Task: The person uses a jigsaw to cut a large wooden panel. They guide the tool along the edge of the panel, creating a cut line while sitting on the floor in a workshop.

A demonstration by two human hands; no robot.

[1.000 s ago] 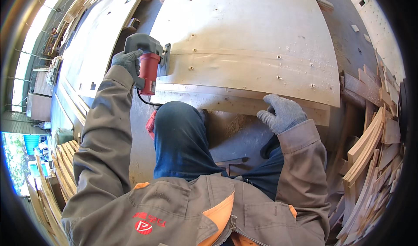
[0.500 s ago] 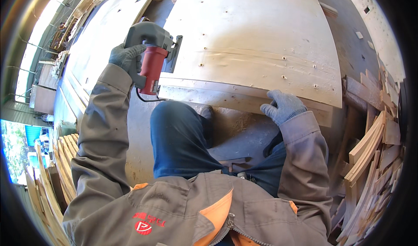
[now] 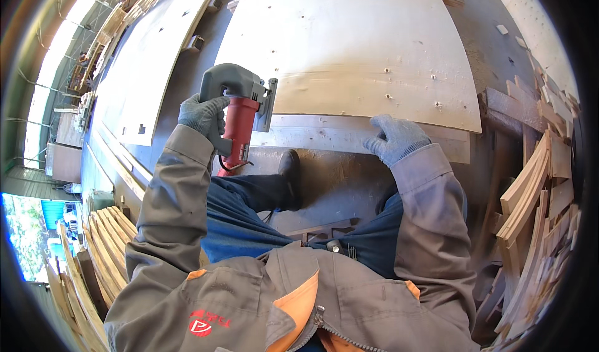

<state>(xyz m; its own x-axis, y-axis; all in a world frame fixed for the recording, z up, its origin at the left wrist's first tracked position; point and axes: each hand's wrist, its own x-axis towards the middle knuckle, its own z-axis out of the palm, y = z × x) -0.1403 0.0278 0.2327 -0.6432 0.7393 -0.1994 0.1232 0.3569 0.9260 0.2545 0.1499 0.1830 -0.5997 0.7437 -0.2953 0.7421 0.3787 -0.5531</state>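
Observation:
My gloved left hand (image 3: 203,112) is wrapped round the handle of a red and grey jigsaw (image 3: 239,127). The saw is held up near the left end of the close edge of a big pale plywood sheet (image 3: 349,46), its flat base facing right. A short dark cord shows at its lower end. Along the sheet's near edge, a narrow board strip (image 3: 306,132) sticks out from beneath. My gloved right hand (image 3: 397,140) is over that strip at the right, thumb and fingers apart, holding nothing. Whether it touches the wood I cannot tell.
Scrap wood strips (image 3: 527,183) are heaped at the right, close to my arm. Long timber strips (image 3: 103,246) lie at the lower left. Another pale sheet (image 3: 140,71) lies beyond the saw at left, with small blocks along its edge. My shoe (image 3: 289,171) stands before the strip.
The jigsaw has come right and a little nearer in my left hand. My right hand has shifted slightly left and farther. My left knee has swung outward, and the whole view has shifted.

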